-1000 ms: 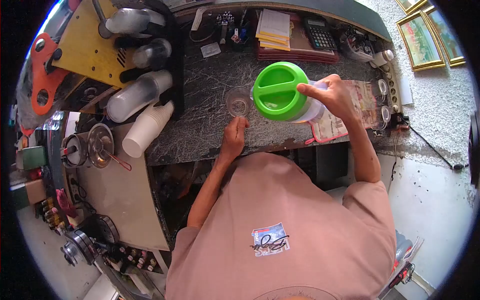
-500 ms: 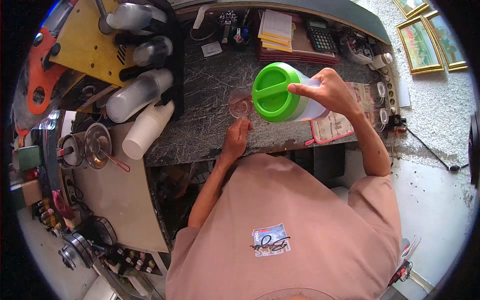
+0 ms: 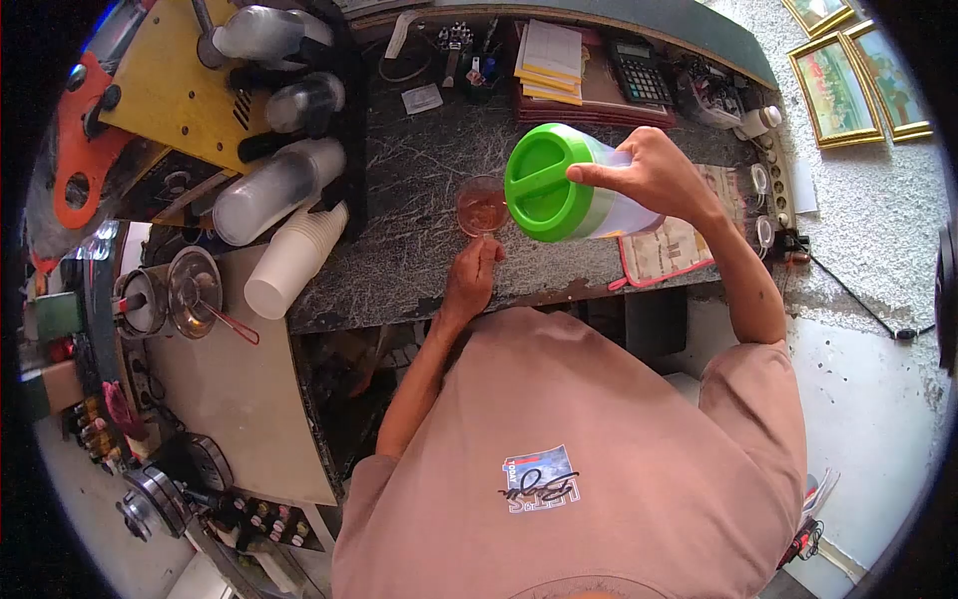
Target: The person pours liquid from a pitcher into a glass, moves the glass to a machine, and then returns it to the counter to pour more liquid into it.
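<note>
My right hand (image 3: 664, 175) is closed round the handle side of a clear pitcher (image 3: 624, 215) with a green lid (image 3: 547, 183). The pitcher is tilted to the left, its lid beside a clear glass cup (image 3: 482, 205) on the dark worktop (image 3: 409, 260). Reddish liquid shows in the cup. At the cup's near side my left hand (image 3: 471, 277) is closed with its fingertips on the cup's handle, which is mostly hidden. A patterned cloth (image 3: 664, 255) lies right of the pitcher.
Stacked paper cups (image 3: 294, 262) and plastic cups (image 3: 269, 195) stick out at the left, near a yellow machine (image 3: 185, 90). Papers (image 3: 551, 55), a calculator (image 3: 641, 72) and a basket (image 3: 711, 97) line the back. Metal strainers (image 3: 195, 290) sit at the left.
The reddish liquid in the cup looks fuller and darker. My right hand and the pitcher's body have shifted very slightly, while my left hand stays in place.
</note>
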A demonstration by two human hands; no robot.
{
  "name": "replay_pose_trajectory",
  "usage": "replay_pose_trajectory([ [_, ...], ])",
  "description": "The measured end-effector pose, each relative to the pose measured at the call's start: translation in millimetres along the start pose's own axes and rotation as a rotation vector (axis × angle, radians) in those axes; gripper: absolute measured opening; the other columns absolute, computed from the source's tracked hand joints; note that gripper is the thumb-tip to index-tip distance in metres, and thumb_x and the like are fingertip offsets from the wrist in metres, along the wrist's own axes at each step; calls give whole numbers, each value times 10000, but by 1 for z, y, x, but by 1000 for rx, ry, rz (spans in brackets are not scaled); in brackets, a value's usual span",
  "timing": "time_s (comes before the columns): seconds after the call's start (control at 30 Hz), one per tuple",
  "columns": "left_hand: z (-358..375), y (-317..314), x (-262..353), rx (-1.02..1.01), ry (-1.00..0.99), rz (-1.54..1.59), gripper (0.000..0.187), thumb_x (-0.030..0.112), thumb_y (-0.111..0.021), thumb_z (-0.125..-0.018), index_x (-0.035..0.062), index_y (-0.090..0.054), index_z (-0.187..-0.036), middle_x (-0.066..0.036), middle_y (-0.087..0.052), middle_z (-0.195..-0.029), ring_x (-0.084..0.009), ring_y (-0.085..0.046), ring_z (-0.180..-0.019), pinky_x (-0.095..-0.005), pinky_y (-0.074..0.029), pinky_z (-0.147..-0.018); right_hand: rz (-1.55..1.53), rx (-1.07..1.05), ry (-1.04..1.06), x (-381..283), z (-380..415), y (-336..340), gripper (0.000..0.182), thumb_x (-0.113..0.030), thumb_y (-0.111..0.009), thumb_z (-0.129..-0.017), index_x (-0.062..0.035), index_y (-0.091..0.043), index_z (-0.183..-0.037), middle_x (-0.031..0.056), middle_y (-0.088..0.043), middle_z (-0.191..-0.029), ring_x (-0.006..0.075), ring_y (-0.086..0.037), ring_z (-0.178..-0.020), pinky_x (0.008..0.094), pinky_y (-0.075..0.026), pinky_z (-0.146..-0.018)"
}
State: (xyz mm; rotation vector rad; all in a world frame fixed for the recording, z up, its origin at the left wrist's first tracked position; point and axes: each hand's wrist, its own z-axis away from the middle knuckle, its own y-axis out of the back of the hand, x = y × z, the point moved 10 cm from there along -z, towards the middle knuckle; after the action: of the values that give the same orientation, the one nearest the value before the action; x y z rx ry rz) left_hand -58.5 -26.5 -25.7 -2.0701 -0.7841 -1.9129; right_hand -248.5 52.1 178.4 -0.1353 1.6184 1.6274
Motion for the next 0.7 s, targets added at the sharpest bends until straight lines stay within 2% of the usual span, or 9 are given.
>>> replay_pose_trajectory([
  [0.03,0,0,1,-5,-3,-19,324,202,-411,-1074,-17,-580,-907,-171,-594,-823,-337,-605,-770,-412,-478,-732,1,4,1,0,0,2,761,-688,-720,-797,57,-723,-639,105,-602,-488,184,-607,-430,336,-471,-449],
  [0.1,0,-1,0,-10,-8,-41,324,203,-411,-1075,-17,-582,-907,-172,-595,-824,-339,-605,-771,-413,-479,-734,31,-44,-18,1,-1,-1,662,-600,-756,-823,39,-726,-652,63,-612,-523,116,-581,-463,302,-442,-448],
  [0.23,-1,-1,0,-12,13,-4,330,208,-410,-1078,-15,-584,-906,-171,-591,-817,-342,-604,-764,-410,-481,-724,53,-53,14,0,-2,-2,674,-601,-753,-823,47,-717,-642,65,-594,-506,117,-563,-449,307,-434,-447],
  [0.3,-1,0,3,-10,-2,-3,331,209,-411,-1078,-14,-583,-905,-170,-590,-816,-343,-606,-764,-409,-482,-721,29,-32,33,-5,-2,0,803,-714,-699,-792,72,-702,-625,147,-551,-452,225,-574,-402,368,-468,-459],
  [0.53,-1,-1,-1,-6,-15,-16,334,208,-405,-1080,-15,-582,-905,-165,-585,-816,-337,-604,-760,-405,-480,-717,102,-31,46,-9,-3,2,822,-712,-689,-797,95,-694,-642,174,-546,-460,261,-577,-409,385,-479,-474],
  [0.6,0,-1,-1,-7,-18,-14,338,209,-401,-1081,-15,-581,-904,-164,-583,-814,-337,-602,-758,-404,-479,-714,131,-45,43,-7,-4,1,687,-610,-755,-816,55,-721,-648,77,-580,-486,136,-558,-424,319,-433,-440],
  [0.7,0,0,0,-5,12,-25,338,210,-401,-1080,-16,-581,-905,-164,-584,-816,-336,-604,-760,-402,-478,-712,113,-46,45,-7,-5,2,685,-608,-759,-814,57,-722,-652,74,-580,-487,135,-560,-429,318,-434,-443],
])
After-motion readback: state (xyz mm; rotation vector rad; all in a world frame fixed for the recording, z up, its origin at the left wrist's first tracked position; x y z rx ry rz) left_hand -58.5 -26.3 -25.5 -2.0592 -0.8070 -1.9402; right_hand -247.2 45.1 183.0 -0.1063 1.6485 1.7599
